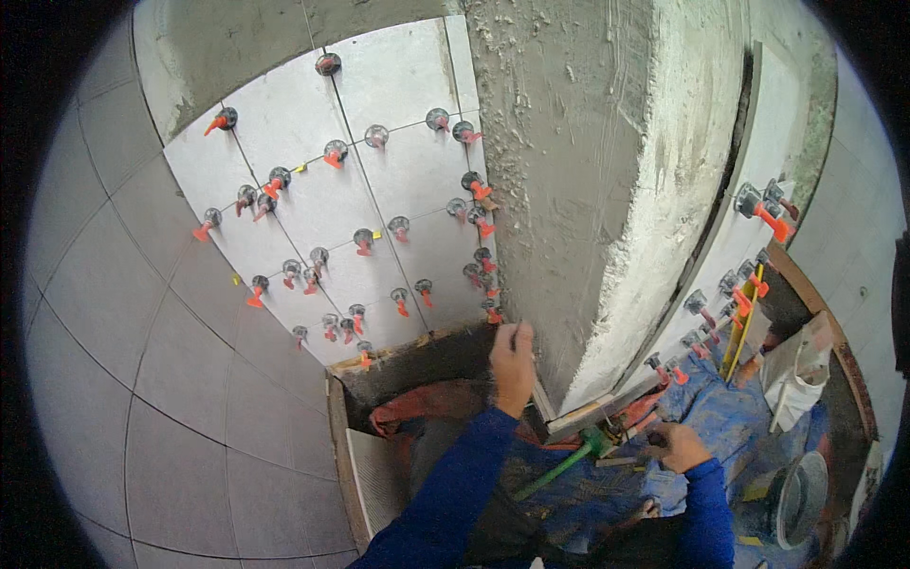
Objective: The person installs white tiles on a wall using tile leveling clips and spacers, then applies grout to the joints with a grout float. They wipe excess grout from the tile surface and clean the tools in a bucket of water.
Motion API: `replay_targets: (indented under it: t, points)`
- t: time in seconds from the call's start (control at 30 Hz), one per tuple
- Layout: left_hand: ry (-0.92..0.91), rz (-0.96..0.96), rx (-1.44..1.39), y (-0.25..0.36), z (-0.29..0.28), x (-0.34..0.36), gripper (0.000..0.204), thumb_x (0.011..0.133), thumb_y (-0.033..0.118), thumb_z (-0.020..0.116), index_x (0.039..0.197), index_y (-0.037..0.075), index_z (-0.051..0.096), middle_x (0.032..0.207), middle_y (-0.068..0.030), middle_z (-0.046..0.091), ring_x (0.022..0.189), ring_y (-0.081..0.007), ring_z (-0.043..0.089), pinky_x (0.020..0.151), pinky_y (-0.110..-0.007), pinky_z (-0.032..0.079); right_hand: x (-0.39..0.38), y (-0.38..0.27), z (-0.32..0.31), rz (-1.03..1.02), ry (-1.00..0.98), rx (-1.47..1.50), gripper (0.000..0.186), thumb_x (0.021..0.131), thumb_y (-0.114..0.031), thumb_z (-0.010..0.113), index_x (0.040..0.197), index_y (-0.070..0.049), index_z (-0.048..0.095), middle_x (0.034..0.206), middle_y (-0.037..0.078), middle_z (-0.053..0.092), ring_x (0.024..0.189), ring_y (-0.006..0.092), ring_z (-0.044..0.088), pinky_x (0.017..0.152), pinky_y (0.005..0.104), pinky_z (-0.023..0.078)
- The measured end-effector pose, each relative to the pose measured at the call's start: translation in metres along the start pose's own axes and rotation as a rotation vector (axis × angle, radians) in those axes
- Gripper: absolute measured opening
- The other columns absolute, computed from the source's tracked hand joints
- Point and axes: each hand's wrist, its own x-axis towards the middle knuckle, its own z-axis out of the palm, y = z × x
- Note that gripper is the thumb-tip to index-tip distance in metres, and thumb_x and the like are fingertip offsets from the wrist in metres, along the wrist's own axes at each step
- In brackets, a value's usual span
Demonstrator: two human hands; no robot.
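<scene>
My left hand (513, 368) is raised at the foot of the grey mortar-covered pillar (559, 190), beside the lowest row of white wall tiles (408, 180). Its fingers are curled together; a small dark shape shows at the fingertips, too small to name. Lower and to the right, my right hand (679, 448) is closed over the blue sheet (706, 403), just right of a green-handled tool (559, 472). What its fingers hold, if anything, cannot be made out. Orange-red tile levelling clips (365, 245) with grey round bases stud the tile joints.
A wooden strip (569, 422) edges the pillar's bottom. More clips (763, 216) sit on the tiled face at right. There lie a yellow tool (744, 322), a white bag (798, 375) and a bucket (801, 498). Red cloth (427, 403) lies below the left tiles; large grey tiles (190, 379) cover the left.
</scene>
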Motion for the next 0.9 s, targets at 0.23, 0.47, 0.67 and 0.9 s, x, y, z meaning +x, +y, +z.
replay_targets:
  t: [0.23, 0.47, 0.67, 0.9]
  points:
    - [-0.035, -0.164, -0.228, -0.005, 0.021, -0.005, 0.039, 0.107, 0.033, 0.055, 0.09, -0.001, 0.06, 0.076, 0.0017, 0.05, 0.071, -0.0115, 0.043, 0.064, -0.031, 0.04, -0.004, 0.004, -0.014, 0.056, 0.011, -0.076, 0.047, 0.078, -0.024, 0.08, 0.121, -0.01, 0.069, 0.101, 0.023, 0.072, 0.097, 0.0441, 0.068, 0.086, 0.0521, 0.055]
    - [0.02, -0.084, -0.338, 0.0, 0.028, -0.004, 0.036, 0.107, 0.032, 0.055, 0.087, 0.002, 0.058, 0.079, 0.0041, 0.047, 0.074, -0.0097, 0.041, 0.067, -0.028, 0.037, 0.002, 0.008, -0.005, 0.064, -0.029, -0.153, 0.049, 0.08, -0.03, 0.079, 0.124, -0.01, 0.067, 0.096, 0.023, 0.071, 0.095, 0.0441, 0.068, 0.086, 0.0529, 0.055]
    - [-0.018, -0.114, -0.338, -0.004, 0.024, -0.002, 0.035, 0.106, 0.03, 0.055, 0.084, 0.003, 0.055, 0.082, 0.0046, 0.046, 0.079, -0.0089, 0.041, 0.071, -0.027, 0.037, 0.003, 0.008, 0.001, 0.015, 0.019, -0.108, 0.049, 0.079, -0.032, 0.079, 0.121, -0.009, 0.068, 0.099, 0.023, 0.072, 0.093, 0.0426, 0.069, 0.084, 0.0524, 0.056]
    - [-0.037, -0.101, -0.332, 0.001, 0.022, -0.005, 0.034, 0.106, 0.031, 0.055, 0.086, 0.003, 0.053, 0.083, 0.0037, 0.044, 0.08, -0.0094, 0.039, 0.073, -0.028, 0.036, -0.007, 0.004, -0.001, 0.028, 0.022, -0.126, 0.049, 0.077, -0.025, 0.08, 0.121, -0.007, 0.067, 0.104, 0.021, 0.072, 0.095, 0.0425, 0.069, 0.085, 0.0517, 0.056]
